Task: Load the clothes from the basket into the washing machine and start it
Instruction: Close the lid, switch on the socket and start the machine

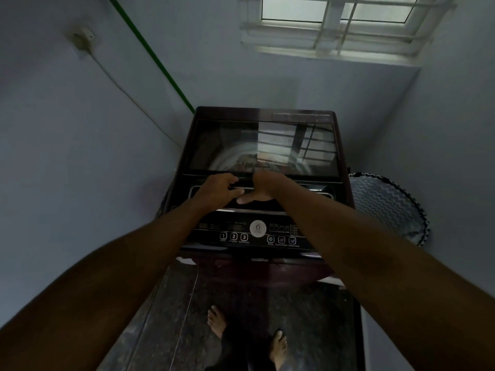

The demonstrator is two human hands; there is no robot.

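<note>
1. Now both hands are at the front edge of the lid (263,145) of the washer (257,183), near the middle of the view.
2. The left hand (218,190) has its fingers curled over the lid's front edge. It looks like it grips the handle there.
3. The right hand (263,187) sits just beside it, at its 3 o'clock. Its fingers are bent over the same edge, and its thumb sticks out toward 9 o'clock. I think it holds the edge too, but the fingertips are hidden.
4. The lid is long from 9 o'clock to 3 o'clock. It lies flat and stretches from the hands toward 12 o'clock. Both hands are equally near it.
5. Through the glass I can see the drum, with something inside that may be clothes. The window's glare hides a lot, so I cannot be sure.
6. The basket (388,207) stands at 3 o'clock of the washer, just beside it. I cannot see any clothes in it.
7. The buttons (234,236) are at 6 o'clock of the hands, on the front panel. I guess the start press comes next, and the left hand is a bit nearer to buttons 1, 2 and 3.
8. Nothing blocks the buttons. A green pipe (150,53) and a cord run down the wall at 10 o'clock. Bare feet stand on the floor at 6 o'clock.
</note>
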